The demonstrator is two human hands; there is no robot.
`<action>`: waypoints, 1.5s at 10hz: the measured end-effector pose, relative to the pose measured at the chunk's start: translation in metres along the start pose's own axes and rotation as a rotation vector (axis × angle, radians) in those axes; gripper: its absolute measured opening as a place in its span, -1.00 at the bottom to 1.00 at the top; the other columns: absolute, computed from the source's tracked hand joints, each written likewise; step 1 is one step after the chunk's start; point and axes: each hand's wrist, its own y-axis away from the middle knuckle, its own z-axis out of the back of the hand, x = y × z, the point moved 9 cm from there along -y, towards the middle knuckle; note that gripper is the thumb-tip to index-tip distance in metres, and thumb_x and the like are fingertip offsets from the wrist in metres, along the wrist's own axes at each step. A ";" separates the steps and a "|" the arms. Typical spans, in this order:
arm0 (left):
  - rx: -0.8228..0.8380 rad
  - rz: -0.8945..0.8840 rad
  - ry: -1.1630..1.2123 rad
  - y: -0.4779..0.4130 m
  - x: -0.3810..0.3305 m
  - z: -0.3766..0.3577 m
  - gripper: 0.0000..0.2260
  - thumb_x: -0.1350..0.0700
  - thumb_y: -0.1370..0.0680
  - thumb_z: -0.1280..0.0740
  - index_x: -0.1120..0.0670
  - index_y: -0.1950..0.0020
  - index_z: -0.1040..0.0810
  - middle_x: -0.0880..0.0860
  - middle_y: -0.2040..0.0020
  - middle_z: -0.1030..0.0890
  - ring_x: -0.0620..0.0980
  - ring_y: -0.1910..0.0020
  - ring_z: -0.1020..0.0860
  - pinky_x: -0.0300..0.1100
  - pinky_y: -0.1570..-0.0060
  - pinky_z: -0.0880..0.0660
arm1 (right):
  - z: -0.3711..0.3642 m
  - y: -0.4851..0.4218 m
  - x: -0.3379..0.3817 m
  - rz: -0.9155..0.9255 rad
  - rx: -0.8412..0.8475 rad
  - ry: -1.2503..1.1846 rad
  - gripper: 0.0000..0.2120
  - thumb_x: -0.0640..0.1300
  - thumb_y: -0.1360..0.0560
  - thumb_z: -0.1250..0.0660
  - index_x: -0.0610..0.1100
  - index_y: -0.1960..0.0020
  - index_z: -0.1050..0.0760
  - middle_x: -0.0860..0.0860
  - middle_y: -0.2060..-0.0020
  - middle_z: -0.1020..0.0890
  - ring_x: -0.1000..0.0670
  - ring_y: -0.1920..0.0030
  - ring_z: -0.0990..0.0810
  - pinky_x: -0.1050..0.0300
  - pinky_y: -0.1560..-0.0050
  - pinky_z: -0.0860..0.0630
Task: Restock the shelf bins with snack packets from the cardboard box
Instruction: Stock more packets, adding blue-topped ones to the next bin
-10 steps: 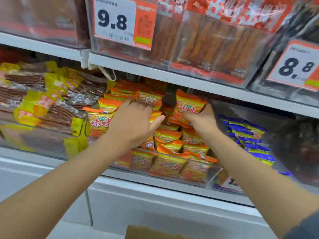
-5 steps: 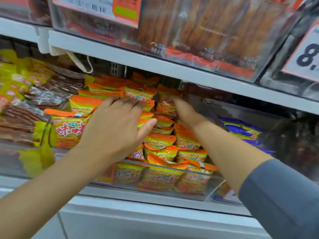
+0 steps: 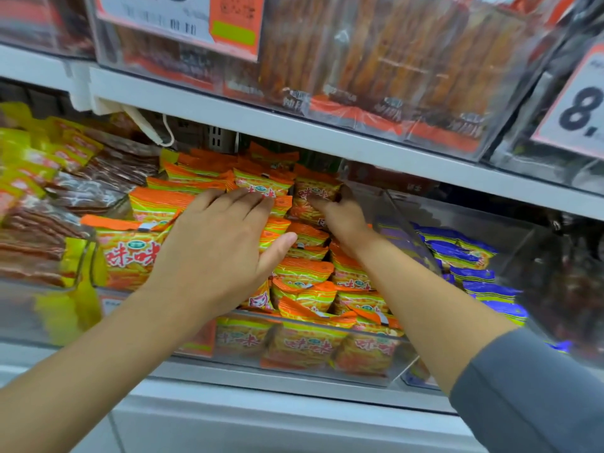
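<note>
A clear plastic shelf bin is piled high with orange-and-yellow snack packets. My left hand lies flat on the left of the pile, its straight fingers pressing on the packets. Deeper in, my right hand grips one orange snack packet at the back right of the bin, just under the upper shelf. The cardboard box is out of view.
A bin of yellow and brown packets stands to the left and a bin of blue packets to the right, behind a clear divider. The white upper shelf edge hangs low over the bins, with price tags above it.
My right hand has carried its orange packet from the front of the pile up to the back of the bin. My left hand has stayed flat on the pile. The view has moved closer.
</note>
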 end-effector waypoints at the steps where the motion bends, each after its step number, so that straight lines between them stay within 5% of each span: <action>1: 0.000 0.003 0.003 0.000 0.000 0.000 -0.34 -0.26 -0.61 0.12 0.16 -0.35 -0.50 0.13 -0.27 -0.58 0.11 -0.32 -0.48 -0.01 -0.28 -0.24 | -0.003 0.000 0.000 0.024 0.034 0.026 -0.49 -0.05 -0.48 -0.46 -0.07 -0.38 -0.39 0.00 -0.17 -0.58 -0.01 -0.19 -0.54 0.16 -0.10 -0.43; 2: -0.003 0.003 0.010 0.000 -0.001 0.002 -0.34 -0.26 -0.61 0.11 0.16 -0.35 -0.51 0.13 -0.27 -0.58 0.11 -0.32 -0.49 -0.01 -0.28 -0.25 | -0.007 0.001 0.005 0.075 0.072 0.132 -0.52 0.00 -0.52 -0.41 -0.08 -0.38 -0.39 0.00 -0.23 -0.56 0.04 -0.20 -0.50 0.23 -0.07 -0.36; 3: -0.007 0.006 0.005 0.000 0.000 0.002 -0.34 -0.26 -0.61 0.11 0.16 -0.35 -0.50 0.12 -0.27 -0.58 0.10 -0.32 -0.48 -0.02 -0.28 -0.23 | 0.003 0.004 0.007 0.083 -0.011 0.054 -0.73 -0.05 -0.49 -0.44 0.01 -0.15 -0.47 0.07 -0.02 -0.54 0.04 -0.07 -0.52 0.30 0.07 -0.39; 5: -0.018 0.000 0.008 0.000 -0.001 0.002 -0.34 -0.25 -0.61 0.11 0.16 -0.35 -0.51 0.13 -0.26 -0.59 0.11 -0.32 -0.49 -0.03 -0.26 -0.22 | 0.012 0.008 0.014 0.254 -0.148 0.143 -0.47 -0.26 -0.48 -0.39 -0.10 -0.40 -0.32 0.00 -0.11 -0.49 0.13 0.08 -0.52 0.49 0.21 -0.36; 7: -0.017 0.001 0.028 -0.001 -0.001 0.002 -0.33 -0.26 -0.60 0.12 0.16 -0.35 -0.51 0.14 -0.27 -0.58 0.12 -0.32 -0.48 0.03 -0.27 -0.35 | 0.012 -0.002 0.003 0.228 -0.131 0.208 -0.62 -0.31 -0.48 -0.41 -0.12 -0.26 -0.47 -0.05 -0.01 -0.54 -0.01 0.01 -0.54 0.40 0.30 -0.39; 9: -0.020 0.001 0.014 -0.001 -0.001 0.002 -0.33 -0.26 -0.61 0.12 0.16 -0.35 -0.50 0.13 -0.27 -0.58 0.11 -0.32 -0.48 0.02 -0.27 -0.34 | 0.013 0.002 0.012 0.273 -0.114 0.296 -0.54 -0.23 -0.48 -0.44 -0.10 -0.34 -0.41 0.01 0.01 -0.50 0.02 0.09 -0.53 0.24 0.14 -0.42; 11: -0.022 0.005 0.027 -0.001 -0.001 0.001 -0.34 -0.26 -0.61 0.12 0.15 -0.35 -0.50 0.12 -0.28 -0.58 0.10 -0.34 -0.47 0.03 -0.28 -0.35 | 0.020 0.011 0.013 0.240 -0.167 0.221 -0.46 -0.20 -0.43 -0.51 -0.20 -0.33 -0.37 0.04 0.02 -0.49 0.05 0.05 -0.52 0.37 0.18 -0.36; 13: -0.022 0.001 0.037 -0.001 0.000 -0.001 -0.34 -0.26 -0.60 0.13 0.15 -0.35 -0.50 0.12 -0.29 -0.57 0.10 -0.34 -0.47 0.04 -0.29 -0.35 | 0.016 0.009 0.011 0.258 -0.143 0.298 -0.53 -0.14 -0.43 -0.52 -0.15 -0.26 -0.43 0.02 0.06 -0.53 0.02 0.08 -0.55 0.25 0.16 -0.40; 15: -0.034 -0.026 0.045 0.001 0.000 0.001 -0.36 -0.23 -0.60 0.11 0.16 -0.36 -0.49 0.13 -0.29 -0.57 0.11 -0.34 -0.47 0.03 -0.26 -0.35 | 0.018 0.014 0.019 0.249 -0.101 0.348 -0.41 -0.17 -0.45 -0.49 -0.14 -0.41 -0.36 0.00 -0.06 -0.54 0.04 0.03 -0.52 0.36 0.14 -0.38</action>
